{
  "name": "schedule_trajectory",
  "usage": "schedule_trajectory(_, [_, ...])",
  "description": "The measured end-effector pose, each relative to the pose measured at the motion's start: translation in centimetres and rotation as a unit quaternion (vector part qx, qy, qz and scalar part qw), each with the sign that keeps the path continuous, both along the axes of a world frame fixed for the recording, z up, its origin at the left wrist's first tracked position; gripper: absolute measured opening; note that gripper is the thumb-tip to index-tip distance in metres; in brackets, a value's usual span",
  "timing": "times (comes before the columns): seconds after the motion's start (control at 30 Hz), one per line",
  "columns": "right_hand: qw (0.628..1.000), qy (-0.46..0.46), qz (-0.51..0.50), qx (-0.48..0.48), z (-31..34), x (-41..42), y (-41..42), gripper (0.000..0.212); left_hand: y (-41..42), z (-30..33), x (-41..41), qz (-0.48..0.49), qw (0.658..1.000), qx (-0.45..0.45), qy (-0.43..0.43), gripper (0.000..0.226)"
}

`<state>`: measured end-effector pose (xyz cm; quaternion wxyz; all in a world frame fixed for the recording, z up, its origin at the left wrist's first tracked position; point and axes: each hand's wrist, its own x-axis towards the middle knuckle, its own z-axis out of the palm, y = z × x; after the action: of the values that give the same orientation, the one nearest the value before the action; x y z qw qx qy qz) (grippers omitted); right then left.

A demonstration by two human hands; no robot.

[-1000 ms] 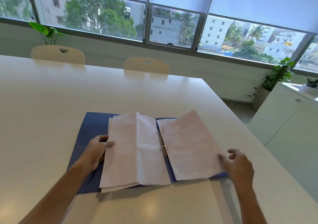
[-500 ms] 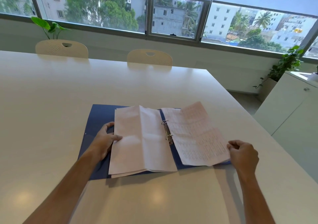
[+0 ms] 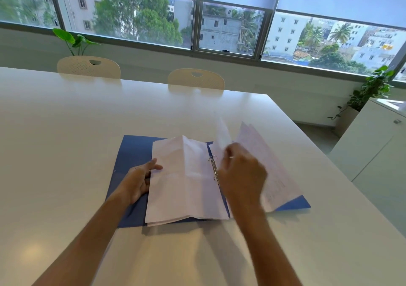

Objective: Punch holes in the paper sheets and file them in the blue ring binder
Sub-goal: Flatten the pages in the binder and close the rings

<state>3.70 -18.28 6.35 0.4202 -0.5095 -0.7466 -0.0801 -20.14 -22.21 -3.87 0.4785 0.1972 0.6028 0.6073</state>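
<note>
The blue ring binder [image 3: 131,153] lies open on the white table [image 3: 66,131], its metal rings [image 3: 214,169] in the middle. A stack of filed paper sheets [image 3: 184,180] lies on the left of the rings. My left hand [image 3: 137,180] rests at that stack's left edge with a digit on top of the paper. More printed sheets [image 3: 276,175] lie on the right side, lifted at a slant. My right hand [image 3: 241,173], blurred, is just right of the rings, fingers curled on a sheet [image 3: 222,129] that stands up from the rings.
Two cream chairs [image 3: 87,66] [image 3: 195,79] stand at the table's far side under the windows. A white cabinet [image 3: 377,149] is to the right of the table, with a potted plant [image 3: 371,90] behind it. Another plant [image 3: 72,40] is behind the left chair.
My right hand has moved from the binder's lower right corner to the rings, and a right-hand sheet has swung up. My left hand has stayed at the left stack.
</note>
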Motion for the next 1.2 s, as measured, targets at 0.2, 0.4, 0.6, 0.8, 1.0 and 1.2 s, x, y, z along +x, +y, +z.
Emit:
schedule_trajectory(0.2, [0.976, -0.135, 0.168, 0.024, -3.2, -7.6, -5.5, 0.015, -0.4, 0.6, -0.1, 0.006, 0.998, 0.021, -0.066, 0.066])
schedule_trajectory(0.4, [0.953, -0.168, 0.247, -0.05, -6.7, -8.6, -6.5, 0.032, -0.6, 0.3, 0.6, 0.046, 0.999, 0.0, 0.016, 0.013])
schedule_trajectory(0.6, [0.988, -0.002, 0.11, -0.105, -4.7, -0.5, 2.3, 0.043, -0.5, 0.0, 0.3, 0.06, 0.997, -0.021, 0.032, 0.006])
schedule_trajectory(0.8, [0.921, -0.113, -0.167, -0.333, -3.5, 12.0, 11.0, 0.05, 0.2, -0.6, 0.4, 0.084, 0.994, -0.025, 0.065, 0.006])
schedule_trajectory(1.0, [0.927, -0.01, -0.124, -0.353, -5.9, 15.0, 10.9, 0.034, 0.3, -1.1, 0.3, 0.085, 0.991, -0.023, 0.1, 0.034])
schedule_trajectory(1.2, [0.948, 0.035, -0.142, -0.283, -7.8, 15.3, 9.8, 0.016, 0.5, -1.2, -0.4, 0.068, 0.995, -0.028, 0.07, 0.066])
